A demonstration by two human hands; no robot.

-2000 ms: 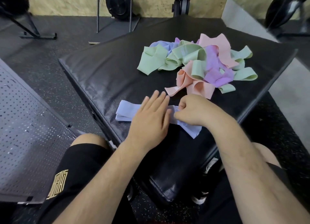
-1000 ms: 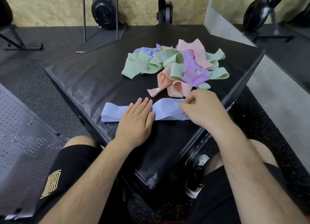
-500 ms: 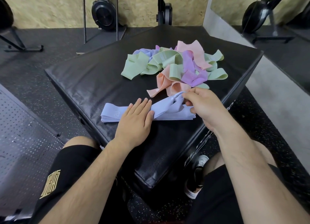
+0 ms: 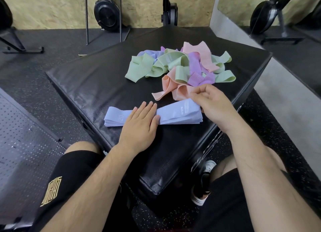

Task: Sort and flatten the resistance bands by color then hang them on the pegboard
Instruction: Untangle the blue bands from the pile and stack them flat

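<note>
Blue bands stacked and pinned flat, with the unsorted tangle close behind

On the black padded plyo box (image 4: pixel 104 78), with the perforated pegboard (image 4: pixel 26 144) lying on the floor to its left, a tangled pile (image 4: pixel 182 66) of green, purple and pink bands sits just beyond the flattened light-blue band stack (image 4: pixel 180 113). The left hand (image 4: pixel 140 124) presses the stack's middle, fingers straight. The right hand (image 4: pixel 212 104) hovers at the stack's right end, fingers loosely curled beside the peach band (image 4: pixel 173 91); whether they pinch anything I cannot tell. If the palm lifts, the springy layers may fan out or slide towards the near edge. A tug on the peach band could drag its neighbours onto the blue stack and mix the colours.
</note>
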